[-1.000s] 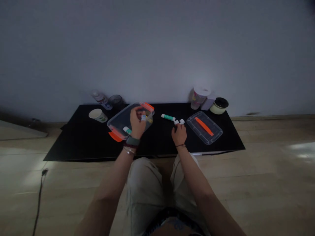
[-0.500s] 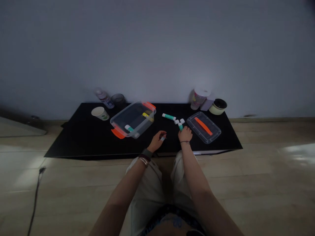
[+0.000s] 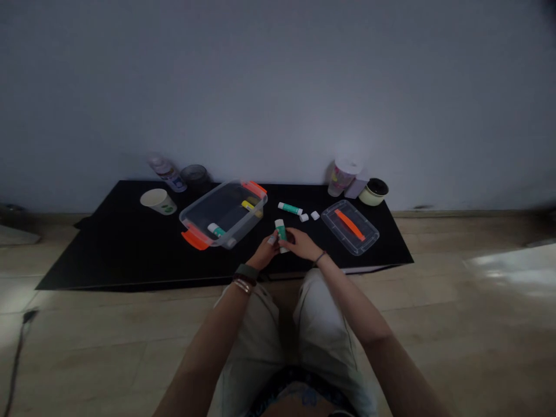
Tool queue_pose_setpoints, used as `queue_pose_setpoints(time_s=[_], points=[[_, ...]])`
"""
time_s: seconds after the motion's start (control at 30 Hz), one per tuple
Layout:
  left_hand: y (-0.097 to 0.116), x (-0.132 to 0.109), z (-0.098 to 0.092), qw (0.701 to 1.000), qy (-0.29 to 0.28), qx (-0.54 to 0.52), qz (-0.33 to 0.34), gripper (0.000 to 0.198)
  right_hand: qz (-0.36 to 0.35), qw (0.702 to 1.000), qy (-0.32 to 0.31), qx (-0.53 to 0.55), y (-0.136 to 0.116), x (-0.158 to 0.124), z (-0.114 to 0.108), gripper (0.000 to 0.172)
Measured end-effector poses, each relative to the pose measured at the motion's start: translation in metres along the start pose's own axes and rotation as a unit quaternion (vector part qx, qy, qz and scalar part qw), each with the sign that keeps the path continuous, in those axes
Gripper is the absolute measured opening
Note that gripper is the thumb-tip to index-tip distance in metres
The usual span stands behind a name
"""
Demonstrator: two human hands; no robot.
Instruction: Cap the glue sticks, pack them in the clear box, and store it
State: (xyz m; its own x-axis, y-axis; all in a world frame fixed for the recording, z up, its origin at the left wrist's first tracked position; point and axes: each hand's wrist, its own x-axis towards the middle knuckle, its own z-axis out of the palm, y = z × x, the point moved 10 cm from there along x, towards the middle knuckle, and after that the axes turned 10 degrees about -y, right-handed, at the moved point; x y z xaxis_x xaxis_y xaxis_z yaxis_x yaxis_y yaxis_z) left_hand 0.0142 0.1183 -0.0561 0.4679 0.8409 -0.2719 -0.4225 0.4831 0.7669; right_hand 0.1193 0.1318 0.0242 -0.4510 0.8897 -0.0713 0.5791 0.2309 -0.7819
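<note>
In front of me both hands meet around an upright green-and-white glue stick [image 3: 281,230]. My right hand [image 3: 304,245] is closed on its right side, thumb and fingers wrapped about the lower part. From the left, my left hand [image 3: 266,250] closes against the same stick; a small pale patch shows at its fingers, too small to make out. Behind them a second glue stick [image 3: 290,208] lies flat, with two white caps [image 3: 304,218] near its right end. To the left stands an open clear box [image 3: 191,215] with orange clips, containing a glue stick [image 3: 216,230] and a yellow item [image 3: 248,205].
A clear lid [image 3: 369,234] with an orange handle lies on the right of the black table [image 3: 130,255]. Along the wall stand a bottle [image 3: 168,175], a dark cup [image 3: 195,176], a lidded tumbler [image 3: 341,176] and a cream pot [image 3: 372,194]. A paper cup [image 3: 158,201] is at left.
My right hand has lifted the glue stick from beside the caps and brought it left to my left hand. The whole view has shifted slightly.
</note>
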Motion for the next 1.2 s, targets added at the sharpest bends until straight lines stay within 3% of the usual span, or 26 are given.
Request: queue_pose_setpoints(time_s=[0.1,0.2,0.3,0.57,0.63,0.73,0.8,0.9,1.03,1.2], points=[[0.006,-0.006,-0.002,0.999,0.014,-0.043,0.007,0.041,0.007,0.998,0.005,-0.059,0.008,0.015,-0.032,0.026],[0.01,-0.011,-0.009,0.997,0.049,-0.065,-0.005,0.031,0.092,0.98,0.051,-0.168,0.036,0.026,-0.076,0.029],[0.011,-0.013,-0.015,0.994,0.09,-0.068,-0.017,0.026,0.173,0.951,0.062,-0.249,0.065,0.03,-0.099,0.032],[0.013,-0.013,-0.006,0.997,0.074,-0.025,-0.018,0.034,0.224,0.927,0.014,-0.301,0.096,0.016,-0.088,0.027],[0.013,-0.013,-0.003,0.998,0.058,-0.01,-0.01,0.041,0.236,0.936,0.044,-0.257,0.097,0.011,-0.093,0.027],[0.016,-0.011,0.002,0.999,0.028,0.017,0.011,0.052,0.217,0.96,0.154,-0.084,0.089,0.008,-0.103,0.029],[0.017,-0.009,0.005,0.999,0.013,0.035,0.023,0.057,0.17,0.96,0.2,0.099,0.08,0.01,-0.093,0.035],[0.019,-0.01,0.009,0.998,-0.001,0.054,0.033,0.061,0.079,0.936,0.151,0.308,0.053,0.024,-0.052,0.037],[0.02,-0.015,0.012,0.997,-0.012,0.068,0.03,0.066,0.033,0.925,0.096,0.366,0.024,0.027,-0.01,0.039],[0.017,-0.015,0.012,0.996,-0.032,0.084,0.023,0.069,-0.001,0.91,0.119,0.397,0.016,0.021,-0.003,0.044]])
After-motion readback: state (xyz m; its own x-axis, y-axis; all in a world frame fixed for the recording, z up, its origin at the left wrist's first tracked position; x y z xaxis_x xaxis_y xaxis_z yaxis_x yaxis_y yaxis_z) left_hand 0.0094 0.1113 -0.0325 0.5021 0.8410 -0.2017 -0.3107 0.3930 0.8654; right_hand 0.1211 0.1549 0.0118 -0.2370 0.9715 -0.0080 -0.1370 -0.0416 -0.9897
